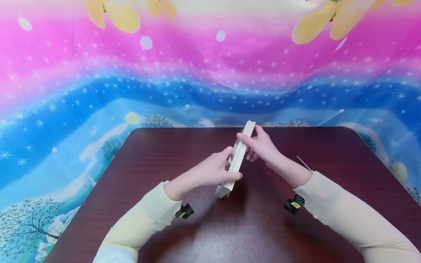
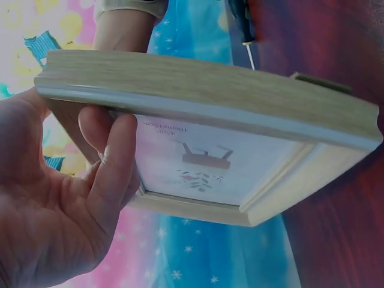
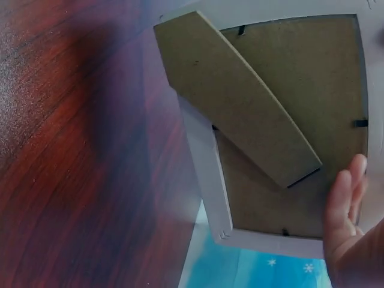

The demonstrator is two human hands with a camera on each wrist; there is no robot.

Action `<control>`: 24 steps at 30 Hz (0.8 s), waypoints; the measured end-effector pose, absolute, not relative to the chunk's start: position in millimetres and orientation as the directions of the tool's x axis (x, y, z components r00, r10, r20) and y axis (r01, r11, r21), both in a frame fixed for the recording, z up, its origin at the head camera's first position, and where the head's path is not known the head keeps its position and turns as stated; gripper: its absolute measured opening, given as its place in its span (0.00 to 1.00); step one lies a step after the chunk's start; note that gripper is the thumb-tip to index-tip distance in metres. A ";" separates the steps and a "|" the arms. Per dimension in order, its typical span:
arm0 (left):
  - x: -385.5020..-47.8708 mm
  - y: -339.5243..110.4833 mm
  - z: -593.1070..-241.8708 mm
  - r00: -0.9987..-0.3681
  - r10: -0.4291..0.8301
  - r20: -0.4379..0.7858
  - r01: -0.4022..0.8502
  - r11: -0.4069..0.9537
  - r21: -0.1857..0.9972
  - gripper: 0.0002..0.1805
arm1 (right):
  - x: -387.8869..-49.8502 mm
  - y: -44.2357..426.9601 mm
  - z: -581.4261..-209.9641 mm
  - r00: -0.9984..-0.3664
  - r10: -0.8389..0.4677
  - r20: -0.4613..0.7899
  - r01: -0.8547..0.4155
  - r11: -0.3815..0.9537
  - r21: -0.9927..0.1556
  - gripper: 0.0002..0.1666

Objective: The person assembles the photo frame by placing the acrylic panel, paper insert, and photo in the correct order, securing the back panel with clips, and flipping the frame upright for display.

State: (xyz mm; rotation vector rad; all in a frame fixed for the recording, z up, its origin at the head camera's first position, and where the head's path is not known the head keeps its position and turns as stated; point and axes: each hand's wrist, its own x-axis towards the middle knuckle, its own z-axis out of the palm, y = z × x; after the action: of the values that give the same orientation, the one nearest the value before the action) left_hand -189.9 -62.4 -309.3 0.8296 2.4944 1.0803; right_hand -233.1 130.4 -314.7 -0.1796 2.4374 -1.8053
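A pale wooden picture frame [image 1: 239, 157] is held up on a slant above the table, its narrow edge facing the head camera. My left hand [image 1: 215, 170] grips its lower, nearer part, thumb across the edge and fingers on the front. Farther up, my right hand [image 1: 263, 146] pinches the edge between thumb and fingers. The left wrist view shows the front, with a printed insert [image 2: 207, 159] inside. On the back, the right wrist view shows a brown backing board [image 3: 318, 78], small dark tabs and a stand leg [image 3: 234, 99] lying across at an angle.
A screwdriver [image 1: 303, 163], partly hidden by the right forearm, lies on the dark reddish-brown table [image 1: 148, 157]. Black wrist devices [image 1: 185, 211] sit at both cuffs. Behind the table hangs a colourful printed cloth [image 1: 197, 65].
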 end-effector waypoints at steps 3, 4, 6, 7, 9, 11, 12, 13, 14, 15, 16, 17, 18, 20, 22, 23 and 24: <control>-188.9 -59.8 -312.1 -0.796 0.604 -0.035 0.399 0.568 0.720 0.28 | -234.7 130.5 -316.3 -0.991 -0.132 0.008 -0.043 0.267 -0.963 0.44; -188.4 -59.1 -312.9 -0.799 0.600 -0.029 0.407 0.576 0.709 0.28 | -235.2 130.7 -316.9 -0.992 -0.125 0.015 -0.048 0.263 -0.964 0.43; -187.6 -57.9 -314.8 -0.808 0.589 -0.011 0.429 0.601 0.675 0.28 | -235.8 131.6 -318.0 -0.994 -0.109 0.031 -0.058 0.258 -0.964 0.39; -187.3 -57.5 -315.6 -0.814 0.582 0.000 0.443 0.619 0.648 0.27 | -236.1 132.3 -318.7 -0.994 -0.100 0.036 -0.060 0.250 -0.966 0.37; -187.2 -57.3 -316.2 -0.825 0.564 0.022 0.462 0.653 0.600 0.26 | -236.7 134.7 -320.3 -0.996 -0.083 0.039 -0.058 0.231 -0.971 0.33; -188.5 -58.8 -316.8 -0.844 0.534 0.040 0.457 0.679 0.575 0.25 | -236.1 137.1 -321.3 -0.996 -0.072 0.047 -0.061 0.205 -0.977 0.30; -189.9 -60.2 -316.8 -0.854 0.517 0.050 0.449 0.685 0.574 0.25 | -235.9 138.4 -321.8 -0.996 -0.069 0.052 -0.064 0.191 -0.980 0.29; -191.9 -62.0 -317.1 -0.865 0.498 0.060 0.435 0.684 0.586 0.25 | -235.3 140.0 -322.2 -0.996 -0.069 0.058 -0.070 0.174 -0.982 0.28; -194.4 -64.3 -317.4 -0.877 0.475 0.070 0.415 0.677 0.608 0.25 | -234.6 141.7 -322.5 -0.995 -0.071 0.065 -0.076 0.158 -0.985 0.28; -197.5 -66.7 -318.2 -0.892 0.445 0.082 0.393 0.672 0.628 0.24 | -233.7 143.9 -322.7 -0.995 -0.075 0.070 -0.080 0.137 -0.987 0.28; -201.3 -69.9 -319.8 -0.906 0.412 0.097 0.372 0.666 0.647 0.24 | -232.7 145.7 -322.8 -0.994 -0.082 0.076 -0.086 0.118 -0.989 0.28; -205.4 -73.3 -321.3 -0.916 0.382 0.120 0.361 0.662 0.657 0.23 | -231.9 147.9 -323.3 -0.993 -0.090 0.081 -0.090 0.097 -0.991 0.28; -209.9 -76.8 -323.4 -0.924 0.354 0.144 0.356 0.663 0.659 0.23 | -230.9 150.1 -323.3 -0.991 -0.099 0.085 -0.093 0.079 -0.993 0.29; -218.8 -83.6 -328.7 -0.937 0.299 0.180 0.341 0.667 0.663 0.22 | -228.9 154.3 -323.5 -0.989 -0.117 0.090 -0.095 0.041 -0.995 0.30; -227.7 -90.0 -335.7 -0.944 0.266 0.195 0.326 0.671 0.666 0.23 | -226.9 157.5 -324.0 -0.988 -0.127 0.093 -0.096 0.018 -0.995 0.31; -231.5 -92.7 -339.3 -0.949 0.258 0.183 0.312 0.660 0.683 0.23 | -226.2 158.8 -324.6 -0.987 -0.131 0.091 -0.093 0.003 -0.996 0.32; -234.6 -95.0 -342.9 -0.953 0.258 0.161 0.293 0.639 0.711 0.24 | -225.7 159.9 -325.6 -0.987 -0.133 0.089 -0.089 -0.009 -0.996 0.32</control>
State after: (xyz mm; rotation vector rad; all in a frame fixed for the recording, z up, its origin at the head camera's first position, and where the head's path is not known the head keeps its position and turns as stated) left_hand -234.6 -95.0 -342.9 0.4851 2.8843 1.2637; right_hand -225.7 159.9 -325.6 -0.2450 2.1893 -2.1957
